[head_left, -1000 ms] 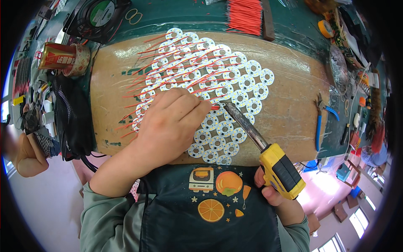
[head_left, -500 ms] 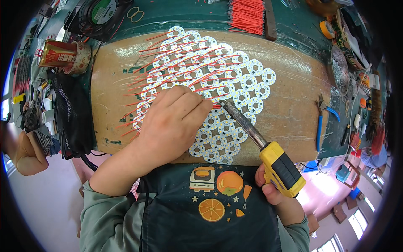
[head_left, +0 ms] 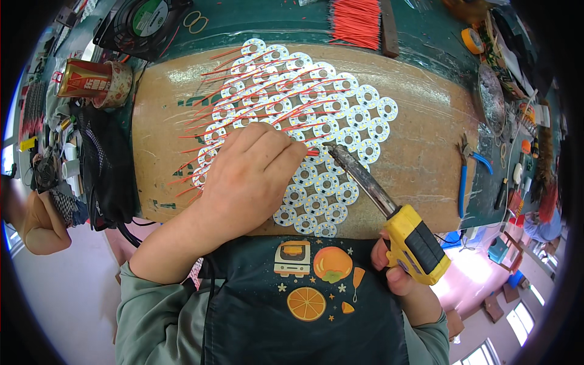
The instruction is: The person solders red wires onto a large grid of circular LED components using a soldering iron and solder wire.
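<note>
Discs of white, ring-shaped circuit board dotted with small yellow squares (head_left: 348,146) are lying in close, slanting rows on a scuffed brown sheet (head_left: 420,158). Thin red-insulated wires (head_left: 194,136) are stretching across the upper and left-hand discs, their loose ends fanning out past the left edge of the rows. The bare left hand (head_left: 252,167) is covering part of the rows, its fingers bunching together and pinching short red wire ends (head_left: 312,152) that are pointing right, over a disc. The bare right hand (head_left: 399,282) is gripping a soldering iron with a yellow-and-black handle and darkened metal shaft (head_left: 404,226), its fingers curling around the handle. The iron is slanting up and leftward, its tip sitting just beside the pinched ends; the view is not showing clearly whether they are touching. Beyond the sheet, a dense bundle of red wires (head_left: 356,23) is lying beside a dark brown bar (head_left: 389,27). Blue-handled metal pliers (head_left: 462,188) are resting near the sheet's right edge.
</note>
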A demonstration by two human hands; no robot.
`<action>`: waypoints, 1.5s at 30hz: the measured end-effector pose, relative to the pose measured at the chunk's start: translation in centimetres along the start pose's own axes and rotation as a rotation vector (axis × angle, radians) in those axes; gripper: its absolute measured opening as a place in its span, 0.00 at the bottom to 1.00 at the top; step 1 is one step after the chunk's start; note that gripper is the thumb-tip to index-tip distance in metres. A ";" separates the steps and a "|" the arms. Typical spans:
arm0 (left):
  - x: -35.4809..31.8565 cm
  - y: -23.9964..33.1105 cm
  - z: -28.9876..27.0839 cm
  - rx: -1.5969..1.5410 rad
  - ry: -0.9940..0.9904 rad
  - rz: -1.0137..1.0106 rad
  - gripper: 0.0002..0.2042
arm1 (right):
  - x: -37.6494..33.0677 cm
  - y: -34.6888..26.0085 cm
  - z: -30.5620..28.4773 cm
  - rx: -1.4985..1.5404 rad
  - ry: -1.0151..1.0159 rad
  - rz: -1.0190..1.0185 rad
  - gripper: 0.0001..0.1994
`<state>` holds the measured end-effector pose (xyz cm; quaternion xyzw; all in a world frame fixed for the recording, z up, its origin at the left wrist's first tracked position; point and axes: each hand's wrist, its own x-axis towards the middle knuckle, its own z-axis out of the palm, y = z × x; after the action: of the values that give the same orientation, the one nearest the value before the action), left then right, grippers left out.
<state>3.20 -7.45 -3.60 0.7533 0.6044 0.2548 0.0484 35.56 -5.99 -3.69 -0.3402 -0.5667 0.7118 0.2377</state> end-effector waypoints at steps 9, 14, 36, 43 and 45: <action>0.4 0.8 -1.6 -0.143 0.048 -0.079 0.13 | -0.7 0.2 0.1 0.177 0.043 -0.021 0.18; -0.1 2.1 -2.7 -0.093 0.106 -0.019 0.16 | -1.0 0.1 -0.1 0.112 0.038 0.007 0.18; -0.4 1.0 -0.2 -0.056 0.017 0.007 0.17 | -1.5 0.0 -0.4 -0.143 -0.008 0.093 0.18; 0.0 1.2 -0.6 -0.046 -0.042 -0.011 0.16 | -1.6 0.4 -0.6 -0.148 -0.011 0.096 0.17; 0.0 1.3 -0.7 -0.020 -0.082 -0.021 0.15 | -1.8 0.6 -0.8 -0.198 -0.021 0.092 0.18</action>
<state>4.04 -7.90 -2.51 0.7563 0.6071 0.2290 0.0832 37.32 -6.91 -3.94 -0.3801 -0.6204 0.6661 0.1642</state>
